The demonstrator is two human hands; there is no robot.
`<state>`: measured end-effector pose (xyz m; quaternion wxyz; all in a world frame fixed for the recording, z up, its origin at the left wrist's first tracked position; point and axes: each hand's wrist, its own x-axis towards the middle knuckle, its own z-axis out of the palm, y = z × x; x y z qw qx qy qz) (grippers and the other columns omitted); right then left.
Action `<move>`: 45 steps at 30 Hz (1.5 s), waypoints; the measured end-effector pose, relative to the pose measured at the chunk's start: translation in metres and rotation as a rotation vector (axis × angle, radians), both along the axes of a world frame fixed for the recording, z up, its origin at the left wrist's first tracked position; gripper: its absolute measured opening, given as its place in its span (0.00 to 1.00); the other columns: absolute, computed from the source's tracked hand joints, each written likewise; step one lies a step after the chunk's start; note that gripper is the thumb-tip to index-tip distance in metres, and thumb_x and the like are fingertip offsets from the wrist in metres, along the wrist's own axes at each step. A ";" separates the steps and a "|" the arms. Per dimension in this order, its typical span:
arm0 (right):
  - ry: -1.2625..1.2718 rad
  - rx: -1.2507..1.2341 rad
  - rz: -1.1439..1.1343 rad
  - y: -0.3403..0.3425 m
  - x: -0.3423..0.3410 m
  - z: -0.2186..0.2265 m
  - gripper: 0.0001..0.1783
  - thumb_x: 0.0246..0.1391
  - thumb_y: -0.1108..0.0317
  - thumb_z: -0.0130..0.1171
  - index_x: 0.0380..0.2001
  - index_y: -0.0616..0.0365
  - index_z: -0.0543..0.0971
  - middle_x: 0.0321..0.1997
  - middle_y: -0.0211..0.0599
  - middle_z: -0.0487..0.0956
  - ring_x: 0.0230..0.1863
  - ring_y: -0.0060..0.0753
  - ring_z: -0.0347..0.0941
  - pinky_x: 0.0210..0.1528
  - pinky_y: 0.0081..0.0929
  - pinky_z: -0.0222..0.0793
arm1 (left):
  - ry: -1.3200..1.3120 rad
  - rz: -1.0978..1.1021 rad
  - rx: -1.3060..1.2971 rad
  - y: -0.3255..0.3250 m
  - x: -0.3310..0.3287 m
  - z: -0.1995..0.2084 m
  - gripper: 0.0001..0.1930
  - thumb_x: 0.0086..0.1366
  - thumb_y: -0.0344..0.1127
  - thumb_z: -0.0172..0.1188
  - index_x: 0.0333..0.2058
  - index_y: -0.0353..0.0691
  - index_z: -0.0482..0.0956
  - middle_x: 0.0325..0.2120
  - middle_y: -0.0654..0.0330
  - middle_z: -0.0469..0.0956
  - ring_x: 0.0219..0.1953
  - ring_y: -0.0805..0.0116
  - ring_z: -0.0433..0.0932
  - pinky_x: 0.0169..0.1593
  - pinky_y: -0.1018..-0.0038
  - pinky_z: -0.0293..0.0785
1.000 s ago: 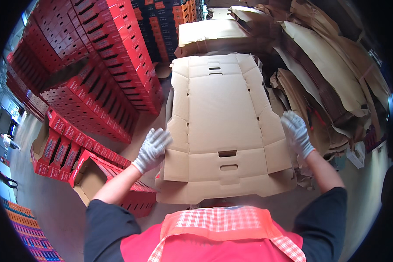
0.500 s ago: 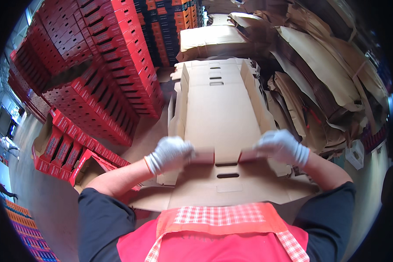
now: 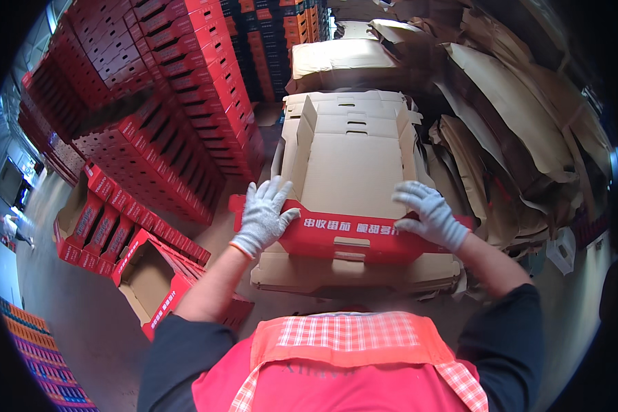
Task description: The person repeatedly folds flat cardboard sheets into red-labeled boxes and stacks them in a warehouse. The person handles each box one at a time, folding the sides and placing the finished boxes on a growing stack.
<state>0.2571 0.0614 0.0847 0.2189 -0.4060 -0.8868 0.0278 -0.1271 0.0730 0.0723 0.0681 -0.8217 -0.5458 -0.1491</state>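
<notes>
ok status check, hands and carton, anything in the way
Left grip and right grip at near corners of the carton. Red near wall raised, far end flat. Nothing seen lying inside.

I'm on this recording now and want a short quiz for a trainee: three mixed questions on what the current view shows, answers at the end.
1. Multiple choice: what colour is the outside of the near wall of the carton between the hands?
A) blue
B) red
C) green

2. True or false: the left hand and the right hand both wear gloves.

3. Short answer: on which side of the person do the tall stacks of red boxes stand?

Key:
1. B, red
2. True
3. The person's left
</notes>
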 end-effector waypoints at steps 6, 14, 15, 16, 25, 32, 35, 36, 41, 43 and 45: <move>1.344 -0.742 -0.355 0.025 0.004 -0.076 0.36 0.50 0.68 0.61 0.64 0.60 0.66 0.60 0.46 0.71 0.57 0.40 0.71 0.60 0.31 0.68 | -1.953 0.093 -0.832 0.011 0.011 -0.091 0.36 0.65 0.37 0.61 0.68 0.37 0.57 0.56 0.59 0.72 0.58 0.69 0.70 0.65 0.69 0.64; 1.133 -0.722 -0.174 0.020 0.021 0.088 0.32 0.40 0.73 0.53 0.55 0.66 0.73 0.39 0.35 0.78 0.32 0.21 0.73 0.37 0.19 0.71 | -2.510 0.024 -0.945 -0.047 0.079 -0.086 0.16 0.62 0.40 0.59 0.47 0.42 0.74 0.43 0.58 0.80 0.47 0.61 0.78 0.58 0.60 0.73; 1.072 -0.653 -0.073 0.017 0.011 0.118 0.33 0.39 0.72 0.53 0.55 0.66 0.73 0.40 0.35 0.78 0.33 0.22 0.72 0.38 0.20 0.70 | -2.566 -0.041 -0.983 -0.056 0.091 -0.087 0.12 0.62 0.42 0.57 0.41 0.44 0.76 0.42 0.55 0.81 0.47 0.56 0.79 0.59 0.57 0.73; 0.941 -0.525 -0.080 0.013 -0.002 0.145 0.33 0.39 0.72 0.53 0.55 0.65 0.73 0.41 0.36 0.78 0.35 0.23 0.72 0.38 0.22 0.70 | -2.547 -0.034 -1.104 -0.061 0.104 -0.089 0.12 0.62 0.43 0.56 0.41 0.44 0.76 0.43 0.54 0.80 0.48 0.54 0.78 0.59 0.55 0.72; -0.095 -0.120 -0.043 -0.022 -0.135 0.194 0.26 0.48 0.63 0.63 0.53 0.55 0.77 0.39 0.49 0.81 0.39 0.49 0.80 0.45 0.36 0.76 | -1.566 -0.095 -1.666 -0.088 0.121 -0.056 0.18 0.68 0.34 0.52 0.53 0.32 0.73 0.49 0.45 0.77 0.52 0.48 0.77 0.59 0.55 0.73; 0.047 0.079 -0.424 0.045 -0.109 0.176 0.22 0.55 0.54 0.57 0.44 0.60 0.78 0.35 0.50 0.83 0.39 0.49 0.82 0.46 0.41 0.75 | -0.276 -0.447 0.522 -0.081 0.098 0.134 0.44 0.43 0.61 0.71 0.50 0.28 0.76 0.47 0.41 0.76 0.50 0.42 0.76 0.57 0.49 0.69; 0.166 0.046 -0.279 0.040 -0.101 0.175 0.22 0.53 0.53 0.60 0.42 0.60 0.76 0.35 0.52 0.82 0.41 0.53 0.80 0.47 0.41 0.74 | -0.186 -0.273 -0.114 -0.018 0.103 0.176 0.50 0.44 0.71 0.65 0.51 0.28 0.75 0.49 0.42 0.76 0.52 0.47 0.74 0.58 0.54 0.66; 0.171 0.066 -0.326 0.036 -0.098 0.175 0.21 0.53 0.54 0.61 0.42 0.60 0.76 0.35 0.52 0.82 0.41 0.53 0.80 0.47 0.41 0.74 | -0.150 -0.297 -0.114 -0.010 0.105 0.179 0.50 0.44 0.72 0.64 0.50 0.28 0.75 0.48 0.42 0.76 0.51 0.48 0.75 0.57 0.54 0.67; 0.189 0.369 -0.291 0.031 -0.062 0.187 0.16 0.56 0.61 0.62 0.41 0.62 0.78 0.32 0.52 0.82 0.35 0.50 0.81 0.41 0.38 0.76 | -0.053 -0.329 -0.026 0.029 0.108 0.178 0.49 0.43 0.78 0.61 0.42 0.29 0.81 0.45 0.41 0.77 0.48 0.51 0.77 0.52 0.57 0.71; 0.177 0.225 -0.263 0.037 -0.048 0.191 0.14 0.57 0.62 0.61 0.37 0.64 0.80 0.29 0.50 0.82 0.31 0.47 0.81 0.37 0.36 0.76 | -0.105 -0.386 0.070 0.035 0.109 0.175 0.48 0.42 0.78 0.63 0.38 0.29 0.82 0.40 0.42 0.79 0.46 0.51 0.78 0.49 0.58 0.72; 0.235 0.035 -0.261 0.045 -0.041 0.194 0.13 0.57 0.63 0.61 0.33 0.64 0.81 0.26 0.49 0.82 0.28 0.43 0.81 0.34 0.34 0.75 | -0.228 -0.480 0.063 0.041 0.108 0.174 0.45 0.41 0.76 0.64 0.34 0.30 0.83 0.34 0.43 0.80 0.42 0.52 0.79 0.45 0.59 0.74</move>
